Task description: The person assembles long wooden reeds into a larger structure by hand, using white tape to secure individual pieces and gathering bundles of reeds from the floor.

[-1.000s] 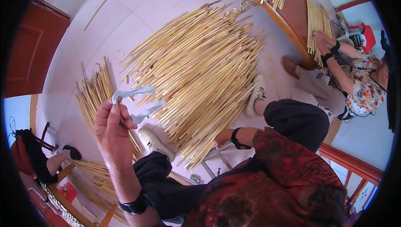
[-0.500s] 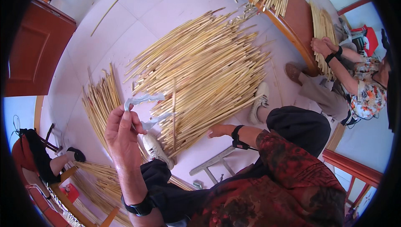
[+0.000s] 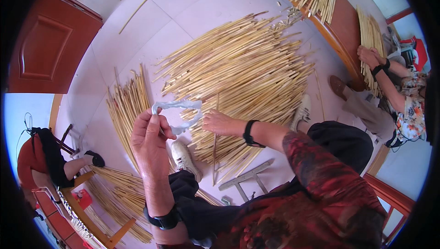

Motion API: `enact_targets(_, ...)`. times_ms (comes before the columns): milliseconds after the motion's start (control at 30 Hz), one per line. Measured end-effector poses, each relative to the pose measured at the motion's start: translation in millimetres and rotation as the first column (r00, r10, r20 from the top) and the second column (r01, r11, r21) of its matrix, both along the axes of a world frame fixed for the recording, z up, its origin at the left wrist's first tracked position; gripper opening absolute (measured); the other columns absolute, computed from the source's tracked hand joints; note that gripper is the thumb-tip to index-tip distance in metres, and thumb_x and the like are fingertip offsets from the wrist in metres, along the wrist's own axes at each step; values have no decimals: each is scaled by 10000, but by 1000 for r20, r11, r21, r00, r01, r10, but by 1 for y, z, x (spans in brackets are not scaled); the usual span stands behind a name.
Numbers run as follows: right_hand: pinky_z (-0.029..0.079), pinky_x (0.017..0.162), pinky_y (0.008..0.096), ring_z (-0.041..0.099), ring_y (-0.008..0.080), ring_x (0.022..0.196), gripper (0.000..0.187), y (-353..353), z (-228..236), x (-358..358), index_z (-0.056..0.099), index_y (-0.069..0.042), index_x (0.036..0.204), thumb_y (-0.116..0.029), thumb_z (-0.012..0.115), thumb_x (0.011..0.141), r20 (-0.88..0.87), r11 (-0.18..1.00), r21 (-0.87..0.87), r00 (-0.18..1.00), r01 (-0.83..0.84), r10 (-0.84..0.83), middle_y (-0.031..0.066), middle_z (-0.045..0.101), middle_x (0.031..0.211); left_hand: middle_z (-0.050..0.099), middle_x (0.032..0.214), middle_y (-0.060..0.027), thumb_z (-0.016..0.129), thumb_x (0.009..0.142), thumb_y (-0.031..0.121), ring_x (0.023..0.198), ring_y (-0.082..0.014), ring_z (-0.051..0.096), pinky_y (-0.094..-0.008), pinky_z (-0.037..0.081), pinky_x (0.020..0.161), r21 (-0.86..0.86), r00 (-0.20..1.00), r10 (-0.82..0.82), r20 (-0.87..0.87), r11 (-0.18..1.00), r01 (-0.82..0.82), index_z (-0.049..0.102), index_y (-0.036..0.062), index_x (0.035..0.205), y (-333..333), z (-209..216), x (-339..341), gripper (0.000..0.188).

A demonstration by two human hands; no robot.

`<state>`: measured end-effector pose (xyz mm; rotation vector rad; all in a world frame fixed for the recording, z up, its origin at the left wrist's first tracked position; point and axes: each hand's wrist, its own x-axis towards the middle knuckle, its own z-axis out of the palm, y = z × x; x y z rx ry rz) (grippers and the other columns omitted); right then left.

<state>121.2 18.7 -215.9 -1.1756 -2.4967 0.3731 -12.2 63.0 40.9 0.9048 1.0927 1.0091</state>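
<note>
A pale, crumpled strip (image 3: 185,104) bends into a loop above the lower left edge of a broad pile of yellowish sticks (image 3: 238,72) on the floor. The left hand (image 3: 152,132) pinches it between thumb and fingers. The right hand (image 3: 223,123), fingers curled, is beside the loop's right end; whether it grips anything, I cannot tell. White shoes (image 3: 184,158) flank the pile. To the right, a co-worker (image 3: 409,111) has both hands on more sticks.
</note>
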Motion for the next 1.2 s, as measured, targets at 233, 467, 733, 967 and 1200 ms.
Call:
enact_targets(233, 334, 801, 368, 462, 178, 821, 113, -8, -25, 17, 579, -137, 635, -144, 486, 699, 221, 998, 36, 974, -49, 40, 7, 497, 737, 496, 686, -36, 486, 837, 100, 532, -87, 460, -198, 409, 507, 54, 998, 39, 41, 998, -41, 517, -11, 955, 1, 6, -13, 166)
enact_targets(467, 351, 752, 334, 467, 204, 799, 101, -16, -23, 62, 564, -111, 620, -139, 486, 677, 190, 998, 24, 980, 57, -60, 46, 493, 722, 495, 686, -37, 480, 838, 101, 542, -83, 456, -187, 392, 522, 62, 1000, 19, 7, 998, -20, 511, -17, 944, -1, 8, -8, 162)
enact_targets(733, 338, 771, 356, 442, 247, 883, 107, -43, 6, 195, 561, -83, 737, -137, 493, 675, 336, 973, -69, 924, 218, -184, 87, 491, 828, 496, 699, -29, 459, 844, 110, 554, -85, 455, -198, 388, 539, 78, 997, -66, -51, 995, 70, 497, -26, 966, -1, 5, 5, 187)
enact_targets(967, 409, 714, 401, 537, 290, 758, 122, -77, 9, 167, 603, -54, 701, -107, 496, 673, 402, 908, -192, 874, 372, -273, 138, 550, 755, 505, 699, -26, 462, 846, 117, 549, -78, 458, -191, 385, 523, 82, 988, -107, -114, 990, 117, 505, -25, 962, 0, -2, 12, 188)
enact_targets(1200, 422, 722, 397, 548, 280, 718, 305, -157, -34, 45, 537, 10, 871, -253, 421, 771, -261, 325, -915, 965, -237, -31, 162, 581, 849, 493, 720, -20, 455, 853, 111, 585, -76, 446, -188, 381, 542, 6, 976, -159, -149, 987, 162, 502, -17, 990, -3, -7, 10, 193)
